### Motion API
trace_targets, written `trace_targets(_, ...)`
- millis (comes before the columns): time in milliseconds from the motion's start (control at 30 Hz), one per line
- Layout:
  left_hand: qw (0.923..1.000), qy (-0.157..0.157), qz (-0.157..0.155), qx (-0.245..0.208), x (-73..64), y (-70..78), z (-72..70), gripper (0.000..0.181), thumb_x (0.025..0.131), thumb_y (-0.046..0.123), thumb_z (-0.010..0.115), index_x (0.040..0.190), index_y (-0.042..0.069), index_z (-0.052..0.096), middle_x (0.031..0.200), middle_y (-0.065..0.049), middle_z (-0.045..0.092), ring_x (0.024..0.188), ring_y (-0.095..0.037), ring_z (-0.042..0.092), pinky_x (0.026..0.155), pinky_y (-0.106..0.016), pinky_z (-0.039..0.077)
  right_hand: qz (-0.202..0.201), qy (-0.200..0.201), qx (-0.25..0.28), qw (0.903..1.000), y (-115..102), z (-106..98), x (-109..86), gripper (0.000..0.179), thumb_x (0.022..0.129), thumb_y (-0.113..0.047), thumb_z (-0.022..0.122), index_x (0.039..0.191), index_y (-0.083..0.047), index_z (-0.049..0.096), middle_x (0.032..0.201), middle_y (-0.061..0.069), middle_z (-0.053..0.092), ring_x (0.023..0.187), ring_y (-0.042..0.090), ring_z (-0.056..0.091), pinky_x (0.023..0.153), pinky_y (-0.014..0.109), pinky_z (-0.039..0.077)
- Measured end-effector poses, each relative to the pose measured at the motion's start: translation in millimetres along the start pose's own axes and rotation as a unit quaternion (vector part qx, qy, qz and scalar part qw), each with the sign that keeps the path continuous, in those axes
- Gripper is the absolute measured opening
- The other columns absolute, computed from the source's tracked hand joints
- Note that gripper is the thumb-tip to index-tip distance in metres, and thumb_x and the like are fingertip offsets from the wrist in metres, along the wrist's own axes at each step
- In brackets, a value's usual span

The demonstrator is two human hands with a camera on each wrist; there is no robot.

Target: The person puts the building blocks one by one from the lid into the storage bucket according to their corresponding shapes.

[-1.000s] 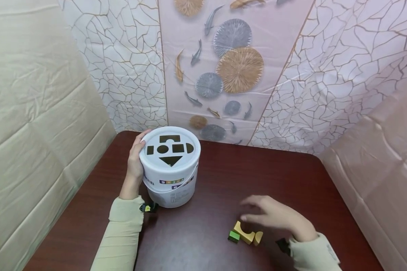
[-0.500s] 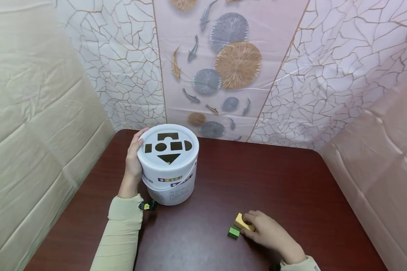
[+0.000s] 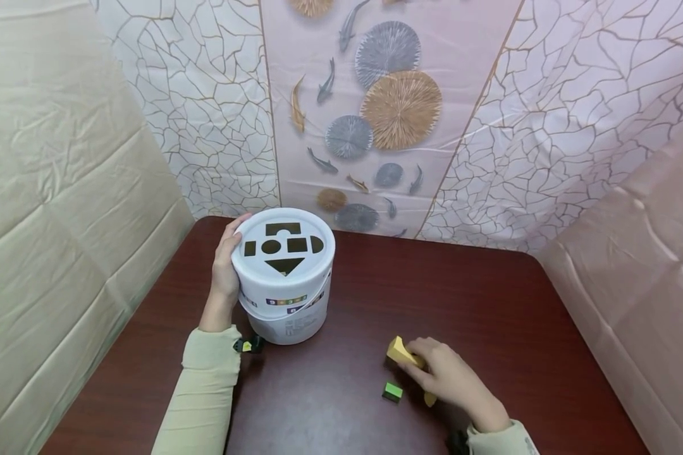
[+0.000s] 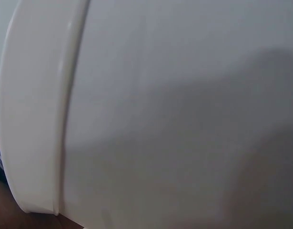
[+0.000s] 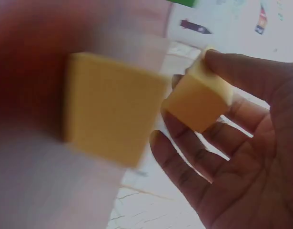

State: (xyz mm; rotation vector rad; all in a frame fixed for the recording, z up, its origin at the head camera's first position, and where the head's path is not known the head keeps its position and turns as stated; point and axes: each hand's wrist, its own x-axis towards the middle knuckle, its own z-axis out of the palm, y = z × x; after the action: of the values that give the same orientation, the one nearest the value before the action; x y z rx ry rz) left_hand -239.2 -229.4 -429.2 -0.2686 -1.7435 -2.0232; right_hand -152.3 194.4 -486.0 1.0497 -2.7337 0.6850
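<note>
My left hand (image 3: pixel 226 272) lies against the left side of a white bucket (image 3: pixel 298 325), its fingers reaching up to the lid rim. Shape holes, several of them, are cut in the bucket's lid (image 3: pixel 250 265). In the left wrist view the bucket wall (image 4: pixel 151 71) fills nearly everything. My right hand (image 3: pixel 452 382) pinches a yellow arch block (image 3: pixel 399 351) between thumb and fingers; the right wrist view shows the arch block (image 5: pixel 198 98) at the fingertips. A green block (image 3: pixel 393 392) sits left of this hand. Partly hidden below the hand is a yellow half-round block (image 3: pixel 430 399).
The dark red-brown table (image 3: pixel 461 284) extends around the bucket and blocks. Behind it hangs a patterned cloth (image 3: pixel 347 183), and pale padded walls (image 3: pixel 74 221) stand on both sides. A blurred yellow block (image 5: pixel 113 109) is close to the right wrist camera.
My right hand came down to the blocks, took hold of the yellow arch block, and moved it slightly away from the green and half-round blocks. My left hand stayed at the bucket.
</note>
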Motion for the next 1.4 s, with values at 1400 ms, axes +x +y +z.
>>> trace_targets(1400, 0.9995, -0.011, -0.019, 0.024, -2.0, 0.9, -2.0, 0.048, 0.104, 0.03, 0.03, 0.148, 0.019, 0.048, 0.143, -0.004, 0.052, 0.128, -0.02, 0.048, 0.106, -0.035, 0.036, -0.089, 0.107, 0.119, 0.9831, -128, -40, 275.2, 0.037, 0.094, -0.03, 0.072, 0.122, -0.009, 0.061, 0.088, 0.001, 0.066, 0.072, 0.011, 0.059, 0.065, 0.026, 0.048)
